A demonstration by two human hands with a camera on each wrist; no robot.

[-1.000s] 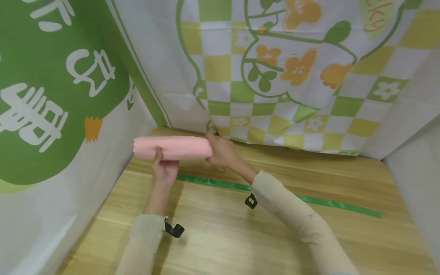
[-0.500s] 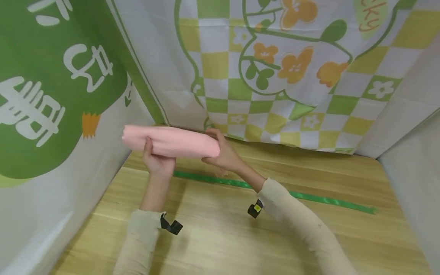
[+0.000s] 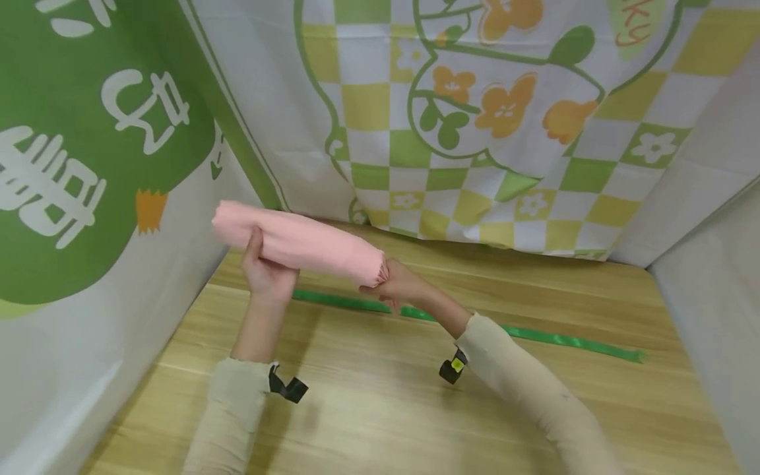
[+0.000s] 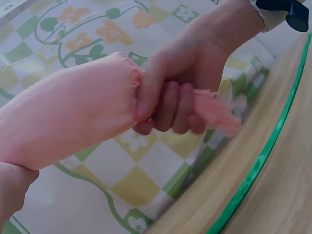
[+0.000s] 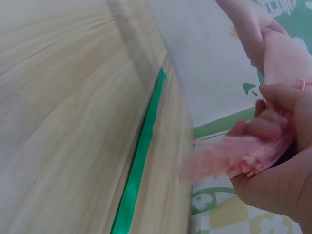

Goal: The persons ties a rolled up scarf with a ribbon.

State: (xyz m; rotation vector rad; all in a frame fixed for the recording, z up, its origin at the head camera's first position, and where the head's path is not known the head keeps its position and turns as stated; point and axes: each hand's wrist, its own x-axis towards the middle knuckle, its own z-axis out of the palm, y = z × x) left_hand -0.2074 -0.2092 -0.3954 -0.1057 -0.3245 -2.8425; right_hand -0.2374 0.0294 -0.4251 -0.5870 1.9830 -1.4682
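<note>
A thick pink roll (image 3: 309,244) with a soft, slightly creased wrapping is held up over the far left of the table, its right end tilted lower. My left hand (image 3: 270,280) holds it from below, thumb along its near side. At the right end the wrapping bunches into pleats, and my right hand (image 3: 406,284) grips that gathered neck with curled fingers. In the left wrist view, a ruffled pink tail (image 4: 217,112) sticks out past the right hand's fingers. The right wrist view shows the same tail (image 5: 219,158) blurred, beside the right thumb.
A green ribbon (image 3: 564,340) lies across the wooden table (image 3: 380,396), behind the forearms. A checked, flowered cloth (image 3: 439,178) hangs at the table's back edge. A green-and-white printed sheet (image 3: 184,178) stands close on the left.
The roll has gone from nearly level to sloping down at its right end. My right hand has shifted right and toward me, now around the gathered neck; my left hand has moved slightly left.
</note>
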